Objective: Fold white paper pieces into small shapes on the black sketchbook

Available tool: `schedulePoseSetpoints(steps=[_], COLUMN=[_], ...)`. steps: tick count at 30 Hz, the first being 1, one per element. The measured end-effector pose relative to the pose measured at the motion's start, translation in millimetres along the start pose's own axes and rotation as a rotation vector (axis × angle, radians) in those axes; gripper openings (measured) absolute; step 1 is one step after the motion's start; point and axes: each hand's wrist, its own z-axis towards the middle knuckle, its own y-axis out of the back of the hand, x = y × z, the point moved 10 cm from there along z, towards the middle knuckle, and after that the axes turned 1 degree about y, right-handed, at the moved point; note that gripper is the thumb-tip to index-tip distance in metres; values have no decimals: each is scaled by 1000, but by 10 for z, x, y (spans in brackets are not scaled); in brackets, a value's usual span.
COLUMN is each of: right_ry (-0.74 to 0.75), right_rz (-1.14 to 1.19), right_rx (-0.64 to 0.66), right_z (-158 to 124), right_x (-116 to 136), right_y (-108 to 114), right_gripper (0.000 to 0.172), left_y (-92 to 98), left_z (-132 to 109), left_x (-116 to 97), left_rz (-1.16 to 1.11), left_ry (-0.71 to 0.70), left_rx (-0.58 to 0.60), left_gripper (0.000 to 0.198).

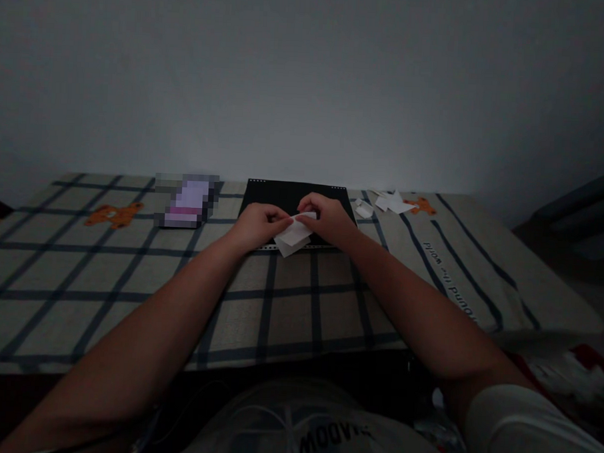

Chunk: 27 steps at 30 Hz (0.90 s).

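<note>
The left hand (262,226) and the right hand (328,217) meet at a white paper (295,234), and the fingers of each are closed on its upper edge. The paper is between the 2 hands; at least 2 layers of it show below the grip, with the corners pointing towards the person. Under the grip and beyond it lies a black sheet (294,193), which has small holes along its edges. To the right of the grip, just beside the black sheet, is a small folded paper piece (363,209), and a little farther right are more white paper pieces (396,202). To the left, well apart from the grip, lies a phone (189,205), blurred by blocks. Around all these things spreads a checked cloth (288,306), and beyond them stands a grey wall (298,86).
</note>
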Motion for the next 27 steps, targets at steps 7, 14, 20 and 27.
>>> schedulePoseSetpoints(steps=[7,14,20,27], right_ry=[76,35,-19,-78], right_rz=[-49,-73,-127,-148], right_rx=[121,130,168,224], right_z=[-8,-16,-19,-53], right_x=[52,-10,-59,-32], right_y=[-113,-148,-179,-212], right_gripper=[22,32,22,18], left_y=[-26,-39,-31,-58], left_z=[-10,3,-45,-66], left_x=[-37,-59,-190,-252], left_rz=[54,111,139,210], left_ry=[-73,-131,-249,-244], left_rx=[-8,5,-1,15], left_gripper=[27,25,31,24])
